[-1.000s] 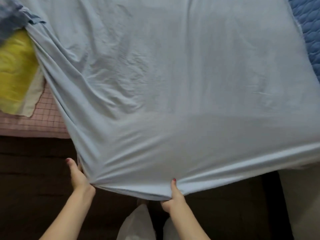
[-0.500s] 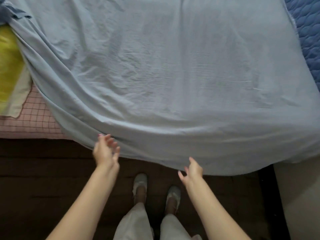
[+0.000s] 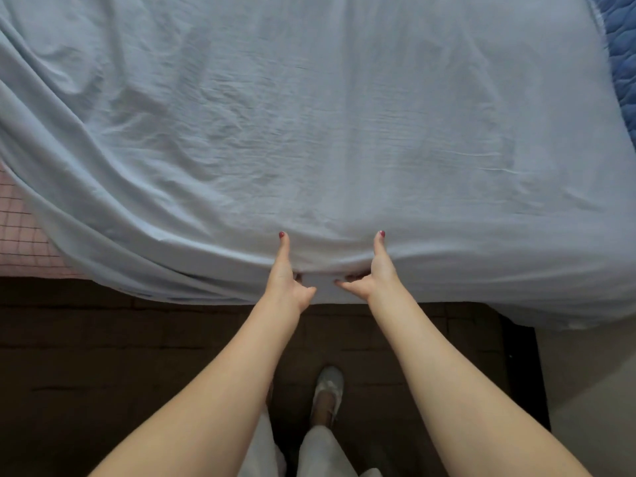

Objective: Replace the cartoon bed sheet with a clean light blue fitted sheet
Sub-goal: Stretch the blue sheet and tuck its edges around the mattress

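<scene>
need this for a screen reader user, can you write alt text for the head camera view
Seen from above, a person's left hand and right hand grip the near edge of a light blue fitted sheet spread over a bed, thumbs on top. A pink checked mattress shows at left, a blue quilted pad at upper right.

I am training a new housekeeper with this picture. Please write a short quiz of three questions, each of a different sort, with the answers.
1. True or false: both hands grip the near edge of the light blue fitted sheet.
2. What shows at the left where the sheet does not cover? A) pink checked cover B) green towel C) bare wood
3. Fill in: at the far right edge lies a dark blue ____ fabric.

Key
1. True: the left hand and the right hand hold it with thumbs on top and fingers curled beneath.
2. A, the pink checked cover.
3. quilted: the quilted fabric.
</scene>
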